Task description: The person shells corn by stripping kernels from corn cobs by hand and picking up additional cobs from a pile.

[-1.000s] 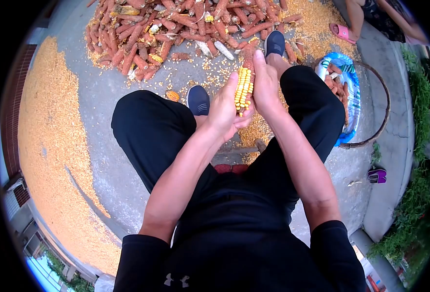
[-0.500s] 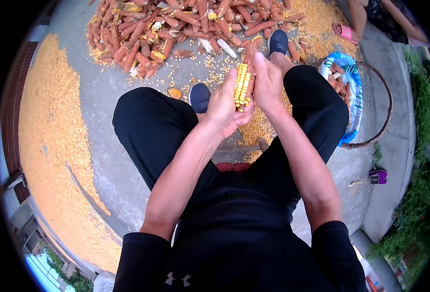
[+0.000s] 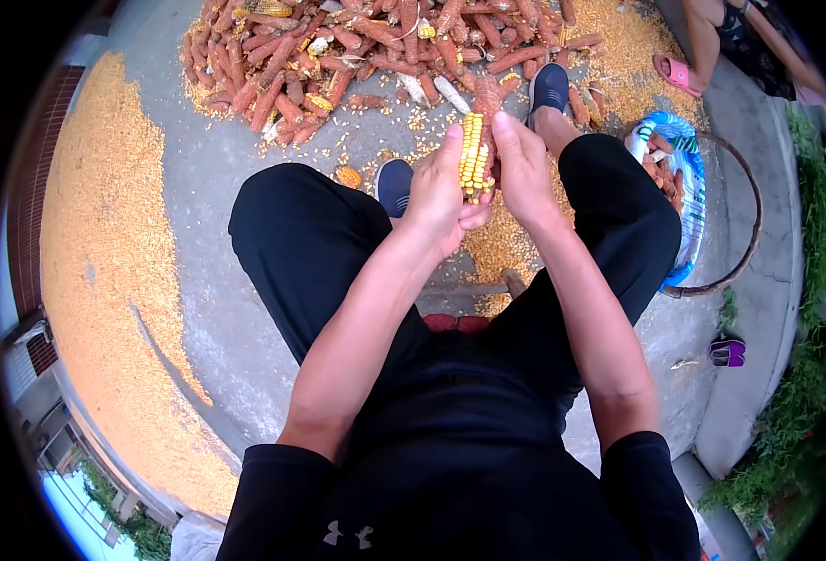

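My left hand (image 3: 436,192) is closed around the left and lower side of an ear of corn (image 3: 474,159), its thumb along the rows of yellow kernels. On the other side, my right hand (image 3: 522,168) grips a bare reddish cob part (image 3: 487,96), thumb pointing up. The bare part runs up and to the right of the kernels. Whether it belongs to the same ear or is a separate cob, I cannot tell. Both hands are close together above the ground between my knees, and their fingers are partly hidden behind the corn.
A heap of reddish cobs (image 3: 366,47) lies ahead, with loose kernels (image 3: 502,243) scattered around my shoes. Kernels spread widely at left (image 3: 104,280). On the right stands a lined basket (image 3: 689,201) with cobs and a hoop handle. Another person's pink sandal (image 3: 677,75) shows at top right.
The view has shifted slightly, so the scene sits a little further right. Both hands keep their hold on the corn; fewer kernels seem to show at its lower end, though this is unclear.
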`<state>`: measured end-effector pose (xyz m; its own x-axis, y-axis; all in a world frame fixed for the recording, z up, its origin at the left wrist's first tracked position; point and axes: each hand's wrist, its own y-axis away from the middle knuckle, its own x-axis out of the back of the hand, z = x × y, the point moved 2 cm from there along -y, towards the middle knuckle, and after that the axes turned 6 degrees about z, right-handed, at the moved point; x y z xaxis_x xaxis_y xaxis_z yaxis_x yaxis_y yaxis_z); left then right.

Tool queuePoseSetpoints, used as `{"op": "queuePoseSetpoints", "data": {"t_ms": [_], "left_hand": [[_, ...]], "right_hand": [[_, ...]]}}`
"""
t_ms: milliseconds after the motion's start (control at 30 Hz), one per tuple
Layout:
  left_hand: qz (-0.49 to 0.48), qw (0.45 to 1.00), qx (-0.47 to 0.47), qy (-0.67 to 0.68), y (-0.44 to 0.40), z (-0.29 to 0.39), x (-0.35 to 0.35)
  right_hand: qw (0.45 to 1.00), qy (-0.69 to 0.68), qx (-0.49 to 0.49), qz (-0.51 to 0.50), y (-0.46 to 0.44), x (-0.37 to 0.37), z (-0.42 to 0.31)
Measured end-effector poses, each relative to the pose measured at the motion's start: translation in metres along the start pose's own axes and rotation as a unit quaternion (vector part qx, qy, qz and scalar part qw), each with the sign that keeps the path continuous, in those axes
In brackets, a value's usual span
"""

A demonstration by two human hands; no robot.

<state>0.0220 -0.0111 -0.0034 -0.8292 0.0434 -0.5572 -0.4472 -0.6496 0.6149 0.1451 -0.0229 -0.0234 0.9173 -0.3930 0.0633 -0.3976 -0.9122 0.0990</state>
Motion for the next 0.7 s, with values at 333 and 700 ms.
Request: {"op": "queuePoseSetpoints", "data": {"t_ms": [333,700], "left_hand": [[0.018,0.998,0.031,0.043,-0.001,0.000,0.002],[0.080,0.996,-0.003,-0.026,-0.004,-0.003,0.001]], "right_hand": [[0.993,0.087,0.080,0.002,0.007,-0.004,-0.002],[0.985,0.119,0.118,0.025,0.016,-0.010,-0.006]]}}
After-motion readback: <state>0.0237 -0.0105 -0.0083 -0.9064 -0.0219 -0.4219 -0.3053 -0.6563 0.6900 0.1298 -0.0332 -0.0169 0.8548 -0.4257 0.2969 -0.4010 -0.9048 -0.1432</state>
